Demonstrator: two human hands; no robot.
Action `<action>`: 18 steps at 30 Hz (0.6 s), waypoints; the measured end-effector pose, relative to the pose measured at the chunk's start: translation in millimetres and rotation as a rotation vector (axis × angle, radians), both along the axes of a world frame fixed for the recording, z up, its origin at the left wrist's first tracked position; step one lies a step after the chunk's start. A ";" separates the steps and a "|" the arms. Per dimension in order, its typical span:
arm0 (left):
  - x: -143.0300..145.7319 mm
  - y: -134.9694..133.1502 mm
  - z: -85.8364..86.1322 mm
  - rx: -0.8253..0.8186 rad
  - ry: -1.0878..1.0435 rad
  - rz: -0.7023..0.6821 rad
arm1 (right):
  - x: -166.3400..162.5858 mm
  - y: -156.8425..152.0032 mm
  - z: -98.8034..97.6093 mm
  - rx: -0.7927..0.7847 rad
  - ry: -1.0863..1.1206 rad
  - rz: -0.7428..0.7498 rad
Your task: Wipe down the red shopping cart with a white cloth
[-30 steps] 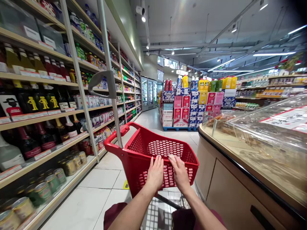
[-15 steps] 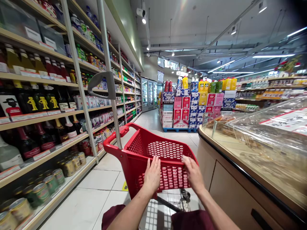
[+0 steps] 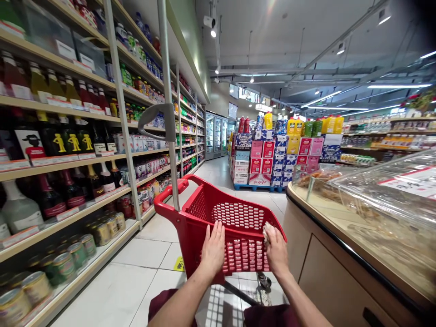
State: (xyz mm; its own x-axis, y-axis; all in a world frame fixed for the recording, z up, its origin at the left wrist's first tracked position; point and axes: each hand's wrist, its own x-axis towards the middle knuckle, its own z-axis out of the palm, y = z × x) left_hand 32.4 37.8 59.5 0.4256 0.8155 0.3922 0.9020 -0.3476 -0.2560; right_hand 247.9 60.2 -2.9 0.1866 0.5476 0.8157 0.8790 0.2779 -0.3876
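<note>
A crumpled whitish cloth (image 3: pixel 266 233) is being grasped in the right hand (image 3: pixel 276 248), bunched under the curled fingers and showing at their inner side. The red cart (image 3: pixel 186 243) is being reached just ahead of both hands: near its right end, the rim (image 3: pixel 243 235) is being covered by the cloth. Left of that grip, the same rim is being overlaid by the left hand (image 3: pixel 213 247), laid flat, fingers straight, nothing clasped; how firmly it is being pressed cannot be told. As a judgement, the rim is being wiped and the work is partway: the right end is being dealt with, but which stretches are done cannot be told, no clear mark being shown between the hands. Beyond the left hand, the handle (image 3: pixel 166 198) and the pole (image 3: pixel 175 181) are being left untouched. Right of the cloth grip, the counter (image 3: pixel 329 277) is standing apart.
</note>
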 end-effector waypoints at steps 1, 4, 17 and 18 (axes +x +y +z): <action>-0.5 -0.1 -0.6 -0.002 -0.003 0.002 | -4.9 0.6 0.9 -0.009 -0.015 0.002; -1.5 -0.9 -1.7 0.005 0.002 -0.010 | -41.6 2.9 4.2 -0.029 -0.157 0.176; -42.1 -11.8 14.0 0.064 0.013 0.029 | -91.0 9.4 14.1 -0.039 -0.150 0.251; -46.5 -10.3 15.4 0.068 0.012 0.038 | -101.6 9.0 17.7 -0.043 -0.171 0.298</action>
